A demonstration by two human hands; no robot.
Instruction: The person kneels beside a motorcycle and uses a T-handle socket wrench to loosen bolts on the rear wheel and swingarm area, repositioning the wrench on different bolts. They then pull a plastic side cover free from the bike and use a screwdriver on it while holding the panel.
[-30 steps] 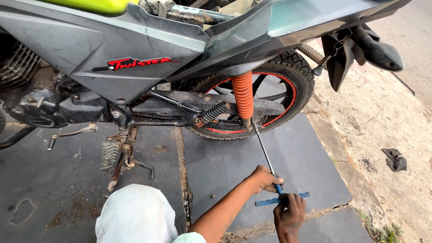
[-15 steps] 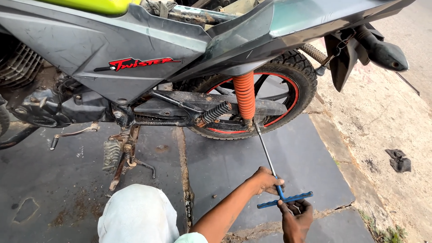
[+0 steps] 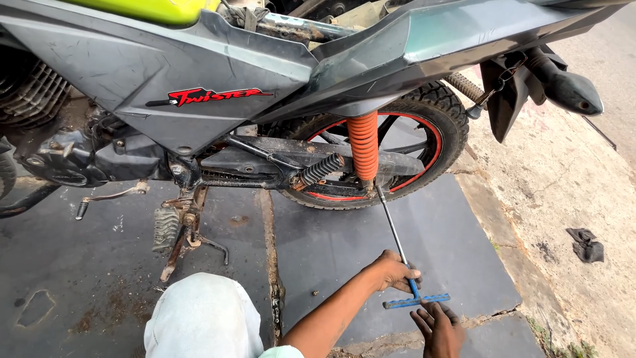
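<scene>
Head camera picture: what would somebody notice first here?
A bright orange spring stands by the motorcycle's red-rimmed back wheel, mid-picture. Below it, both hands, left hand and right hand, grip a long blue-handled T-wrench reaching up to the spring's bottom.

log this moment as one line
left hand: grips T-handle wrench shaft | right hand: on blue crossbar | wrench tip: at base of orange shock spring | motorcycle rear wheel behind
</scene>
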